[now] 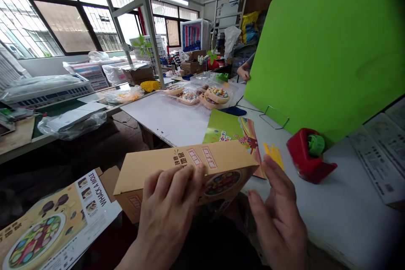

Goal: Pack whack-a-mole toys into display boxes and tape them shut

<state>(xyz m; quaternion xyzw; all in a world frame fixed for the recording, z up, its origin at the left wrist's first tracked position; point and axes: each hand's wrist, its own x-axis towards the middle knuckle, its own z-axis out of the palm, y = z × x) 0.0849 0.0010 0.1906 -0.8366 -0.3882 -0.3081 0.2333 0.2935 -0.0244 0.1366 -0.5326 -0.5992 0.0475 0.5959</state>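
I hold a tan cardboard toy box (190, 164) with red labels and a round game picture in front of me, above the table edge. My left hand (167, 215) lies over its near side, fingers bent onto the top edge, gripping it. My right hand (276, 215) is at the box's right end, fingers stretched out and apart, touching or almost touching the end flap. Just behind that hand lies a colourful printed sheet (232, 130) with a yellow piece (274, 154).
A red tape dispenser (308, 156) with green tape stands on the white table (332, 211). A big green board (329, 50) leans behind it. Flat "Whack a Mole" boxes (53, 223) lie lower left. Bagged toys (205, 95) sit further back. Another person's hand (243, 72) shows past the board.
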